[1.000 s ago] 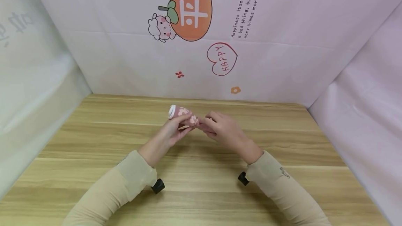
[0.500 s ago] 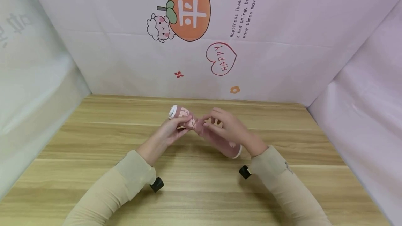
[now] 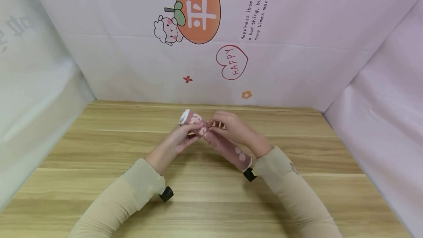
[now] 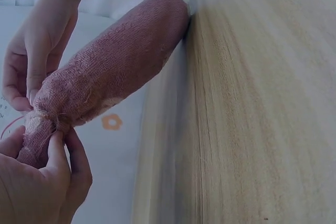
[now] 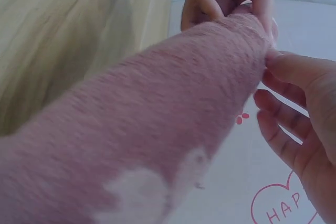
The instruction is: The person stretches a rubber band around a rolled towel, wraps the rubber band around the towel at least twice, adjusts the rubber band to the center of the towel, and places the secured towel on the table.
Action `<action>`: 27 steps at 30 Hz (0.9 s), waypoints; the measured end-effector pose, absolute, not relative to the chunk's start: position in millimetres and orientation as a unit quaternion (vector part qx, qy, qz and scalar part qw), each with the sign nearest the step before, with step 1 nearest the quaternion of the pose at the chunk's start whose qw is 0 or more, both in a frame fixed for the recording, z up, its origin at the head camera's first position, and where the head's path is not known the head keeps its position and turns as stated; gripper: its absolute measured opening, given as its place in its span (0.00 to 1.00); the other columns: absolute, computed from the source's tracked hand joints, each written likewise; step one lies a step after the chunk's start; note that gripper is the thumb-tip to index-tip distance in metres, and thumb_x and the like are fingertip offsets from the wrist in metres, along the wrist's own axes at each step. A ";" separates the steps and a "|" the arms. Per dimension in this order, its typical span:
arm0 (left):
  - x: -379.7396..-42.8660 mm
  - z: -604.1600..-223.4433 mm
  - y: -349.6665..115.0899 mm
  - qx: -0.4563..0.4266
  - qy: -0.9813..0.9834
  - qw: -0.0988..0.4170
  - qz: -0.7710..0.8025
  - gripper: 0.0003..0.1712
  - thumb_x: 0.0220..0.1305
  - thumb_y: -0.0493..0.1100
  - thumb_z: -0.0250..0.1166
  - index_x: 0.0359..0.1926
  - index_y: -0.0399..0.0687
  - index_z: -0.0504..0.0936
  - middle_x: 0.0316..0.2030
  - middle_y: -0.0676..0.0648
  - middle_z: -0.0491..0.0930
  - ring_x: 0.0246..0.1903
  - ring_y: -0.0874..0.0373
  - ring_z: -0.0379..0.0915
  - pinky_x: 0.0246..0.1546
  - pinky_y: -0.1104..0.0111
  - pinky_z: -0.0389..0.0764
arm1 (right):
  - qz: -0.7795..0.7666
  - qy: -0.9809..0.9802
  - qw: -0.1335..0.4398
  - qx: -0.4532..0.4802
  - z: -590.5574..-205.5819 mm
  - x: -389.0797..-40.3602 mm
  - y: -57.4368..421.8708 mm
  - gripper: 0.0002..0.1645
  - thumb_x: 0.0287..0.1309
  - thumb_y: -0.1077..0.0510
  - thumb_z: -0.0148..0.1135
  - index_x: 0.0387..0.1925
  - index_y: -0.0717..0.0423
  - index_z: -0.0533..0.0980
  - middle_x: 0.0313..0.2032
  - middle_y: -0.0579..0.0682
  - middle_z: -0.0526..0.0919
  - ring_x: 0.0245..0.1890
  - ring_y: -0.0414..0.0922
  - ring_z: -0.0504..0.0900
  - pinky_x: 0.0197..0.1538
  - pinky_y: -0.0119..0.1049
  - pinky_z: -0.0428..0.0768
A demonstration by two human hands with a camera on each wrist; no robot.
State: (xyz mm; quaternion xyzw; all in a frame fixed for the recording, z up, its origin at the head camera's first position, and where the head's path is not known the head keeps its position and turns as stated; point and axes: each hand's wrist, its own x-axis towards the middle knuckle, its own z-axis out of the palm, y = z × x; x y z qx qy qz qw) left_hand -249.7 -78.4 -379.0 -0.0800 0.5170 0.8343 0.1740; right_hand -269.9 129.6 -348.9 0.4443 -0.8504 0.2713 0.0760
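Observation:
A rolled towel (image 3: 228,150), dusty pink with pale flowers and white ends, is drawn in to a narrow gathered waist near its middle. My left hand (image 3: 180,139) grips the shorter part just beside that waist, thumb on top. At the waist, the thumb and forefinger of my right hand (image 3: 232,127) pinch the cloth, the other fingers bent loosely. From there the longer part of the roll slants down toward the right cuff. The left wrist view shows the bunched towel (image 4: 115,64) between both sets of fingertips; whatever lies in its folds is hidden.
Hands and towel are above a wood-grain table (image 3: 198,201). Behind it hangs a white printed cloth (image 3: 132,69), with more cloth at both sides. A black wrist camera (image 3: 166,194) sticks out under the left cuff, another (image 3: 249,174) under the right.
The towel's longer part, hidden behind my right hand at first, now shows slanting down to the right. My right hand's fingers lifted slightly from the waist, then returned to it. My left hand stays nearly still.

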 end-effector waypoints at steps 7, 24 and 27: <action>-249.9 -379.4 -79.1 -0.084 0.511 0.175 0.837 0.12 0.72 0.30 0.59 0.53 0.41 0.73 0.48 0.45 0.73 0.44 0.57 0.76 0.46 0.72 0.84 | 0.265 -0.837 0.041 0.478 -344.9 -273.6 130.4 0.06 0.63 0.69 0.68 0.39 0.58 0.83 0.40 0.48 0.82 0.38 0.43 0.80 0.43 0.42 0.85; -247.4 -386.4 -76.5 -0.090 0.517 0.176 0.832 0.11 0.71 0.30 0.60 0.51 0.41 0.74 0.44 0.46 0.75 0.39 0.59 0.77 0.41 0.75 0.83 | 0.220 -0.837 -0.008 0.500 -336.2 -279.1 126.7 0.04 0.62 0.66 0.71 0.35 0.57 0.83 0.36 0.45 0.81 0.35 0.41 0.80 0.42 0.39 0.85; -247.2 -386.4 -76.6 -0.089 0.511 0.177 0.836 0.08 0.72 0.30 0.60 0.49 0.41 0.74 0.42 0.47 0.76 0.37 0.60 0.77 0.38 0.77 0.83 | 0.227 -0.837 -0.017 0.498 -337.0 -280.6 128.0 0.04 0.62 0.66 0.72 0.36 0.56 0.83 0.37 0.46 0.82 0.35 0.40 0.79 0.42 0.41 0.85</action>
